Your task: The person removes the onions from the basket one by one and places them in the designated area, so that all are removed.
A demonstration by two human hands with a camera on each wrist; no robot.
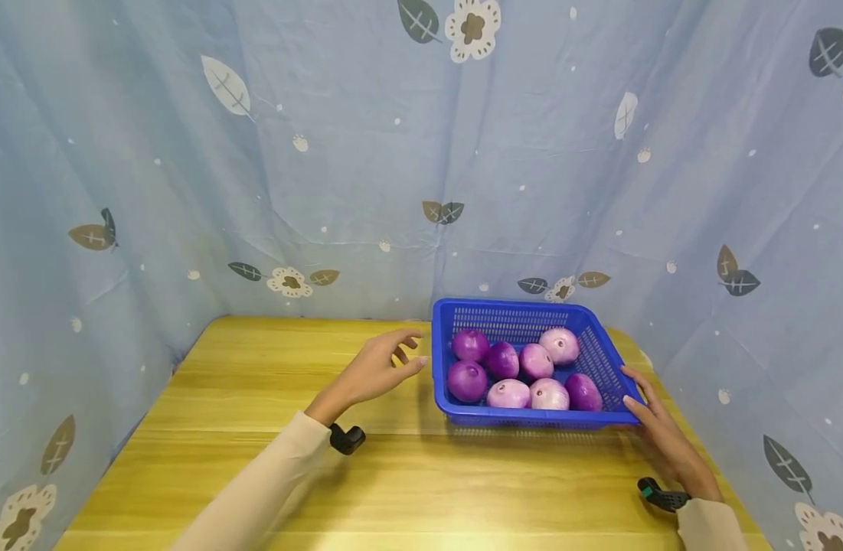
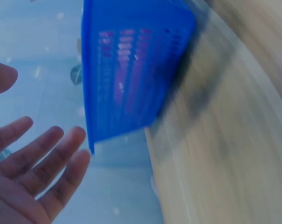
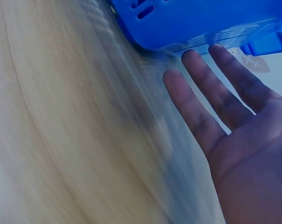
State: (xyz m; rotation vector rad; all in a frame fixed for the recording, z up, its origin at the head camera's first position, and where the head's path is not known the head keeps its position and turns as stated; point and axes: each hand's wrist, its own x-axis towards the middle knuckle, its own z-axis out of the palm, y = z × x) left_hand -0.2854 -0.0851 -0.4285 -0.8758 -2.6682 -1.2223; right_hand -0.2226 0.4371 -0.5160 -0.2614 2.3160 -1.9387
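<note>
step: hands closing on blue basket [image 1: 531, 417] of 7 onions [image 1: 467, 381] — not yet gripped | left hand [image 1: 380, 369] released, at its 9 o'clock, just apart | right hand [image 1: 658, 428] flat-fingered, touching its 4 o'clock corner | next, likely: both must grip opposite rims evenly

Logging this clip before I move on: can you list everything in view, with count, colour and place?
basket: one, blue plastic mesh, right half of the table.
onions: seven, purple to pale pink, inside the basket.
table: one, light wood, under everything.
curtain: blue cloth with leaf and flower print, behind and at both sides.
left hand: fingers straight, just left of the basket, holding nothing.
right hand: fingers straight, at the basket's near right corner; contact cannot be told.
wrist cameras: two, black, one on each wrist.
</note>
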